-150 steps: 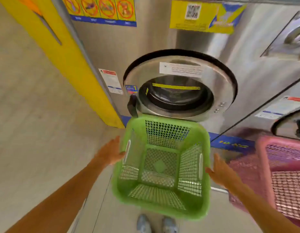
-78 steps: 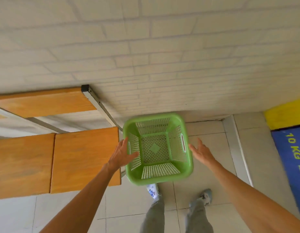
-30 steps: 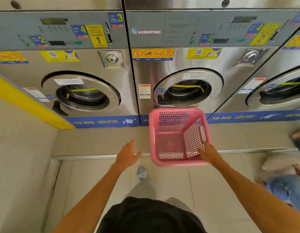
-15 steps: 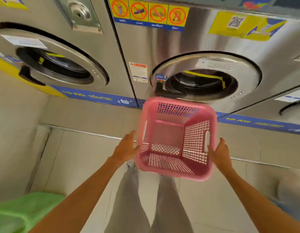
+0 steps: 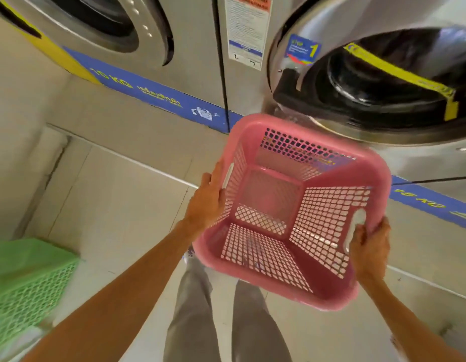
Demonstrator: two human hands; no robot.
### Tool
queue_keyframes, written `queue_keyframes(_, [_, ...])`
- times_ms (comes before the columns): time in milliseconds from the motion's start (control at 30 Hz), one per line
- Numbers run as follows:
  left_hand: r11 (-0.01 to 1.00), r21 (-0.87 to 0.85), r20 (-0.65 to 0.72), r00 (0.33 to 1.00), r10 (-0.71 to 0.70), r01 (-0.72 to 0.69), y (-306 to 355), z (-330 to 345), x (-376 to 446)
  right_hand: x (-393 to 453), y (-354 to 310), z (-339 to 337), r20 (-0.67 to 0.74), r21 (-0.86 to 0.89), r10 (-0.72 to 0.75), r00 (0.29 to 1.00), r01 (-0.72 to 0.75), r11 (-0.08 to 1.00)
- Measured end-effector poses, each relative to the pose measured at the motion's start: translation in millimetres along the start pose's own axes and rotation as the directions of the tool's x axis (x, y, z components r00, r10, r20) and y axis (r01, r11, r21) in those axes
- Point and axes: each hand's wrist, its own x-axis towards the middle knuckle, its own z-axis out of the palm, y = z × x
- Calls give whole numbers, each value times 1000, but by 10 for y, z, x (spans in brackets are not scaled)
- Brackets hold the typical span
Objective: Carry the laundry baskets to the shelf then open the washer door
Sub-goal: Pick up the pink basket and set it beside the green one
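A: Where is the pink basket (image 5: 292, 210) right now?

B: Up off the floor, between the two hands, empty, its open mouth tipped toward the camera. The left hand (image 5: 208, 202) lies flat against the outside of its left wall, fingers spread rather than curled, more pressing than gripping. The right hand (image 5: 370, 246) is closed over the rim at the right handle slot, fingers wrapped onto it.

A: So which hand carries it?

B: The right one has the real hold, I'd say; the left steadies. The basket reaches forward and away from both hands, its far rim just in front of the washer door (image 5: 383, 82).

A: And the door?

B: Closed, as far as I can see, beyond the basket and a little right of the right hand. Its dark handle (image 5: 286, 87) sits on the door's left edge, ahead of the left hand.

A: The other basket?

B: The green basket (image 5: 25, 280) is well off to the left of the left hand, low down. The shelf is not in view, so the carry probably means turning away from the washers.
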Motion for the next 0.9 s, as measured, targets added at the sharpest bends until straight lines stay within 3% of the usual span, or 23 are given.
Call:
queue_keyframes(233, [985,-23,-121,977,-173,172,-527,-435,-769,-372,-595,44,134,-5,-166,977,168,986])
queue_keyframes(400, [937,-124,-245,905,-348,326,-1151,-830,-1503,-788,-1304,498,291,-34,-331,898,355,934])
queue_keyframes(600, [823,-275,-380,730,-568,497,-2054,-1201,-2550,-1522,-2355,1255,476,38,-533,700,589,808])
queue_keyframes(800, [684,-424,-391,561,-729,594,-2739,-1515,-3352,-2267,-3406,1973,595,117,-657,462,759,640])
queue_keyframes(900, [638,-469,-372,519,-769,610,-3017,-1716,-3545,-2564,-3845,2330,633,104,-683,363,835,540])
